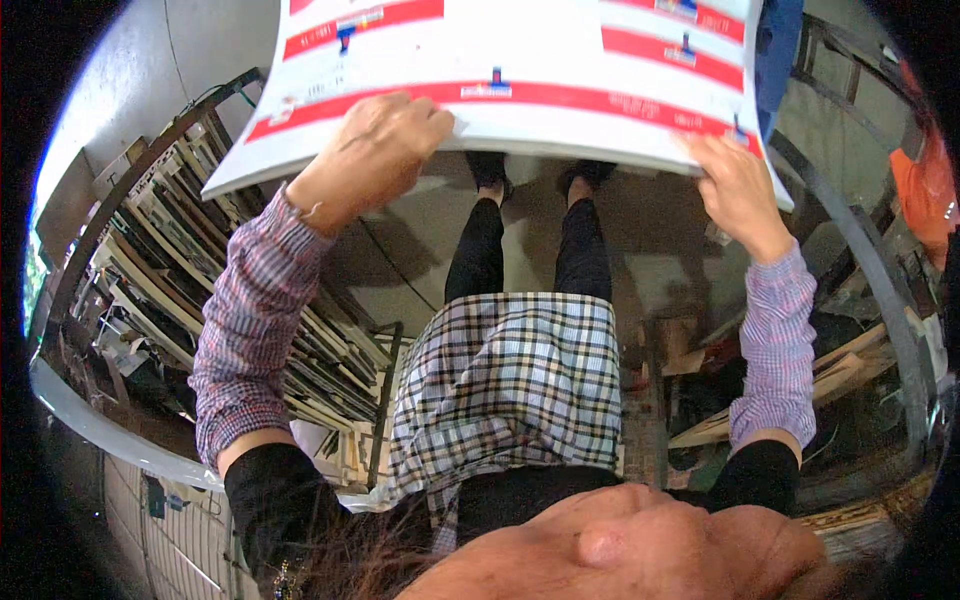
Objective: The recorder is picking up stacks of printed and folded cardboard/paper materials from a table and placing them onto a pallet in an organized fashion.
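A thick stack of white printed sheets with red bands and small blue marks lies across the top of the view, its near edge toward me. My left hand is closed at that near edge, left of the middle, with its fingers curled over the printed face. Farther right, my right hand grips the same edge close to the right corner, fingertips on top. How many sheets either hand pinches is hidden.
On my left a metal rack holds many thin boards on edge. A dark curved frame with wooden pieces is at my right, and an orange thing lies beyond it. My checked apron hangs below the stack.
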### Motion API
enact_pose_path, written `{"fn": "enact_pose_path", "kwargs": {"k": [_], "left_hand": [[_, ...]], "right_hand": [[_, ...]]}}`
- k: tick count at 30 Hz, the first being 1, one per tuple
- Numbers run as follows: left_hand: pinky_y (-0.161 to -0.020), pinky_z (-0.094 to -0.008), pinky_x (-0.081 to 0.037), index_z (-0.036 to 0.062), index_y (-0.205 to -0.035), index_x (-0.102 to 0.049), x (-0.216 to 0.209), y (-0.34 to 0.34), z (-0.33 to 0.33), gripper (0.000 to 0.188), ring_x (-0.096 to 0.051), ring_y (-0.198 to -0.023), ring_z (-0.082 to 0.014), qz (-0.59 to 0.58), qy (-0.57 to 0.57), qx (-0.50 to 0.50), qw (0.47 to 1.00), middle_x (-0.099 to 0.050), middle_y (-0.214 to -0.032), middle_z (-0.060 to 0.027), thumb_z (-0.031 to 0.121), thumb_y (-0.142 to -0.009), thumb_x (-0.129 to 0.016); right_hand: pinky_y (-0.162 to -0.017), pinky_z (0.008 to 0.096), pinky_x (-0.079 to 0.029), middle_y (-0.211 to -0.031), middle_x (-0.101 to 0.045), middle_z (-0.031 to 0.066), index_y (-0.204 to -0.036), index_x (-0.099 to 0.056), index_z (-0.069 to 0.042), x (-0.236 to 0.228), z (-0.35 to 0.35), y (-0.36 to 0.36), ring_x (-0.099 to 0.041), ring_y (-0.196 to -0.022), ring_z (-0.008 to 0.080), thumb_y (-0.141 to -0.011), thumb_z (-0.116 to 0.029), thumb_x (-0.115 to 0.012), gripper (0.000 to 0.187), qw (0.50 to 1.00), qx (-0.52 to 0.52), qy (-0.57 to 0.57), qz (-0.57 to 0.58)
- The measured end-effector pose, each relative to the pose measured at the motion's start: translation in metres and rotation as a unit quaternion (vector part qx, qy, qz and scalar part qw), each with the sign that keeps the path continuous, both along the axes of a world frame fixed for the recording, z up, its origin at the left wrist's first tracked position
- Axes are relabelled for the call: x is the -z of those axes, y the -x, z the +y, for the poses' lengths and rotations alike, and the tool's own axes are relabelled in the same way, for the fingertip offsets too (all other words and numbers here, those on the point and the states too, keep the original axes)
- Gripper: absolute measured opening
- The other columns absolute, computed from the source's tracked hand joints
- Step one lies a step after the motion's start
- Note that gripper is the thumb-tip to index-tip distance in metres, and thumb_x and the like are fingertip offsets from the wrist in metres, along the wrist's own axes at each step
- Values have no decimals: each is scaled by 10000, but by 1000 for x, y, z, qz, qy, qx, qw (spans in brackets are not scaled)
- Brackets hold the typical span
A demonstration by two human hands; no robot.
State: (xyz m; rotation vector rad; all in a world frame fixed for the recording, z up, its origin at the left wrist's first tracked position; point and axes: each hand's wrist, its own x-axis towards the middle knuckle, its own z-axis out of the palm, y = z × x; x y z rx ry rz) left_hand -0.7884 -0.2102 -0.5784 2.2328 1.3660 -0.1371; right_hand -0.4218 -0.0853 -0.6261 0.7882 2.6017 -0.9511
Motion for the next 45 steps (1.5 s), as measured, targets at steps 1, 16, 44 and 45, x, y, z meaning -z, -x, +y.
{"fn": "enact_pose_path", "kwargs": {"k": [1,16,44,45], "left_hand": [[-641,-391,-475,21,-906,-527,-7,2,-1,183,-582,-760,-282,0,88,-10,996,-554,-777,-112,59,-730,-557],[-1115,-486,-103,90,-1404,-268,200,26,5,562,-321,-1290,-271,99,-178,-418,886,-411,-1313,-138,359,-925,-384],[-807,-324,-483,-44,-1165,-537,103,134,-196,536,-599,-914,-193,-263,434,-698,506,-617,-1069,-146,432,-933,-450],[-777,-306,-497,-54,-1151,-544,113,127,-219,471,-613,-867,-182,-269,441,-704,487,-643,-1010,-136,355,-919,-539]], "right_hand": [[-771,378,-485,-977,-627,136,-1201,-579,-112,-10,13,8,-592,-898,294,-694,26,-609,526,1000,-2,-2,3],[-1034,600,-198,-1303,-451,58,-1340,-417,-230,138,18,63,-374,-1263,265,-889,-467,-483,514,917,205,-341,2],[-842,417,-463,-1007,-579,163,-1276,-491,-85,1,-70,22,-544,-1000,331,-634,-81,-690,672,964,-156,95,-194],[-842,417,-463,-1007,-579,163,-1276,-491,-85,6,-88,19,-544,-1000,331,-634,-81,-690,672,963,-162,96,-192]]}}
